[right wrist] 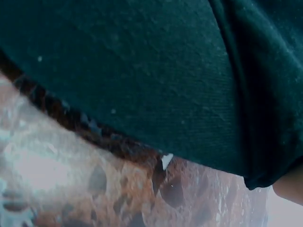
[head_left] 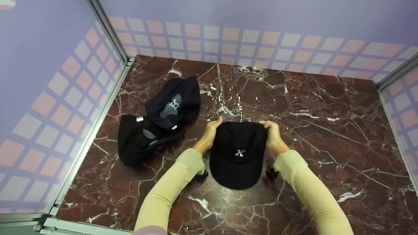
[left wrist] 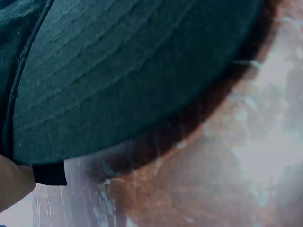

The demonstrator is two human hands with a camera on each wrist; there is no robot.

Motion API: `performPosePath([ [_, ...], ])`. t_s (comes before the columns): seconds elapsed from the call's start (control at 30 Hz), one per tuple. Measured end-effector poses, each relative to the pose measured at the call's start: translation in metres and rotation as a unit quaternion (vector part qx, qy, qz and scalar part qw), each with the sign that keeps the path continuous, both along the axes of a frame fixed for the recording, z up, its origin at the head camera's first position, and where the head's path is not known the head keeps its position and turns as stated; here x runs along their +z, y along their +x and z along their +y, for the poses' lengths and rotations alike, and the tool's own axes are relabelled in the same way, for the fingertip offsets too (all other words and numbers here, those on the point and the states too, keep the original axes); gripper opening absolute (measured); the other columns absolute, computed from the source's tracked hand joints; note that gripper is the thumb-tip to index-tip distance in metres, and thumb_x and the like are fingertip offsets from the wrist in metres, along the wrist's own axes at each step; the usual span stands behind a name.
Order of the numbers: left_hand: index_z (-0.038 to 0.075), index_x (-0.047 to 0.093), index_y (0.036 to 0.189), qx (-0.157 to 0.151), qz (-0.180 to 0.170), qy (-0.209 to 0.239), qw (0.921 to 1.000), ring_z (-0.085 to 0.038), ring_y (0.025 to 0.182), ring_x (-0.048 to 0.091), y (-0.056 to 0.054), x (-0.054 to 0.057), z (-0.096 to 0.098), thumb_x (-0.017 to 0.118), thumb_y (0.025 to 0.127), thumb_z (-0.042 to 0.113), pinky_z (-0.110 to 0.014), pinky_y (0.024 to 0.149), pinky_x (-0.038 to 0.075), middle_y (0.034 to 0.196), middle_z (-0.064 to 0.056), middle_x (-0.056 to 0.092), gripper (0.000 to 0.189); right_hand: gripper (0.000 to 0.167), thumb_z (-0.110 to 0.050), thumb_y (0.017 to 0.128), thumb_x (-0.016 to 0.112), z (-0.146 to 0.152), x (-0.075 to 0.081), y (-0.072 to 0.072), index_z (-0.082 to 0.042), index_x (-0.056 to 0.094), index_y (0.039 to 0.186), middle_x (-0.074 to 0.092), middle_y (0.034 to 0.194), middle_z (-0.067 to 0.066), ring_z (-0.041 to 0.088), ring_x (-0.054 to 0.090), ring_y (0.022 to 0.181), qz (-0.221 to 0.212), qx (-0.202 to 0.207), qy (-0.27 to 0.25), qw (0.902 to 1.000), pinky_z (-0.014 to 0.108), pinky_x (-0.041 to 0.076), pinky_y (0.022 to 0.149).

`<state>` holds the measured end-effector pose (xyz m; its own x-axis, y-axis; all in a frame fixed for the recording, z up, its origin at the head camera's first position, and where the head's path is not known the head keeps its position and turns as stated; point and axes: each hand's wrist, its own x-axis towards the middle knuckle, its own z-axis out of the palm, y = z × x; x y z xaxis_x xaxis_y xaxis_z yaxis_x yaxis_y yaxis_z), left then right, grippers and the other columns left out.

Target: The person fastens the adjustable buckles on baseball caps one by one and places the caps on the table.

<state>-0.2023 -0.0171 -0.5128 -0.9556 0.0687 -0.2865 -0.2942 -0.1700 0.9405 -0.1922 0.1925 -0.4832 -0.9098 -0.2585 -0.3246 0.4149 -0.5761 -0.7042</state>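
Note:
A black baseball cap (head_left: 240,143) with a small white emblem on its front is held between both hands, its brim pointing towards the person. My left hand (head_left: 210,133) grips the cap's left side and my right hand (head_left: 273,135) grips the right side; the fingers are partly hidden by the cap. In the left wrist view the stitched brim (left wrist: 132,80) fills the upper part, with a bit of the left hand (left wrist: 14,182) at the edge. The right wrist view shows the brim (right wrist: 123,85) and a sliver of the right hand (right wrist: 289,184).
To the left, a dark navy cap (head_left: 187,98) with a grey patch lies against another black cap (head_left: 130,140) on the reddish-brown marbled tabletop (head_left: 326,137). Purple panels (head_left: 261,16) with pink and white squares enclose the table at the back and sides, joined by metal rails (head_left: 109,31).

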Motion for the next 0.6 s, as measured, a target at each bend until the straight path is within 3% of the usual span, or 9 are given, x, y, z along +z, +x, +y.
performPosePath([
  [0.13, 0.013, 0.052, 0.065, 0.014, 0.016, -0.024, 0.9995, -0.010, 0.067, 0.047, -0.003, -0.002, 0.000, 0.043, 0.090, 0.024, -0.022, 0.071, 0.040, 0.066, 0.004, 0.050, 0.028, 0.034, -0.010, 0.079, 0.024, -0.005, -0.003, -0.004, -0.014, 0.040, 0.049, 0.039, 0.046, -0.006, 0.007, 0.041, 0.041, -0.039, -0.051, 0.028, 0.9975, 0.019, 0.035, 0.044],
  [0.23, 0.015, 0.048, 0.063, 0.021, 0.017, -0.016, 0.9995, -0.009, 0.065, 0.045, -0.004, -0.004, -0.002, 0.043, 0.090, 0.027, -0.021, 0.067, 0.039, 0.065, 0.005, 0.047, 0.030, 0.033, -0.015, 0.082, 0.033, -0.007, -0.008, -0.009, -0.015, 0.044, 0.050, 0.043, 0.047, -0.008, 0.005, 0.042, 0.043, -0.056, -0.126, 0.078, 0.9874, 0.018, 0.037, 0.046],
  [0.37, 0.015, 0.052, 0.065, 0.014, 0.000, 0.030, 0.9995, -0.008, 0.059, 0.047, -0.005, -0.008, -0.005, 0.042, 0.091, 0.027, -0.021, 0.060, 0.041, 0.063, 0.004, 0.050, 0.030, 0.032, -0.011, 0.082, 0.039, -0.007, -0.014, -0.013, -0.013, 0.047, 0.051, 0.044, 0.049, -0.008, 0.004, 0.040, 0.045, -0.023, -0.191, 0.139, 0.9714, 0.016, 0.035, 0.048],
  [0.47, 0.013, 0.055, 0.073, -0.001, -0.016, 0.057, 0.9982, -0.007, 0.062, 0.052, -0.006, -0.009, -0.009, 0.042, 0.090, 0.024, -0.023, 0.064, 0.044, 0.067, 0.005, 0.054, 0.024, 0.034, -0.010, 0.085, 0.039, -0.004, -0.016, -0.013, -0.011, 0.051, 0.053, 0.048, 0.051, -0.007, 0.005, 0.043, 0.048, 0.006, -0.181, 0.171, 0.9685, 0.016, 0.036, 0.050],
  [0.6, 0.003, 0.059, 0.094, -0.018, -0.006, 0.043, 0.9989, -0.008, 0.077, 0.054, -0.008, -0.008, -0.013, 0.041, 0.089, 0.019, -0.025, 0.078, 0.042, 0.082, 0.004, 0.059, 0.024, 0.033, -0.017, 0.089, 0.038, 0.005, -0.017, -0.012, -0.013, 0.056, 0.061, 0.053, 0.059, -0.008, 0.005, 0.048, 0.056, 0.035, -0.131, 0.209, 0.9685, 0.017, 0.039, 0.057],
])
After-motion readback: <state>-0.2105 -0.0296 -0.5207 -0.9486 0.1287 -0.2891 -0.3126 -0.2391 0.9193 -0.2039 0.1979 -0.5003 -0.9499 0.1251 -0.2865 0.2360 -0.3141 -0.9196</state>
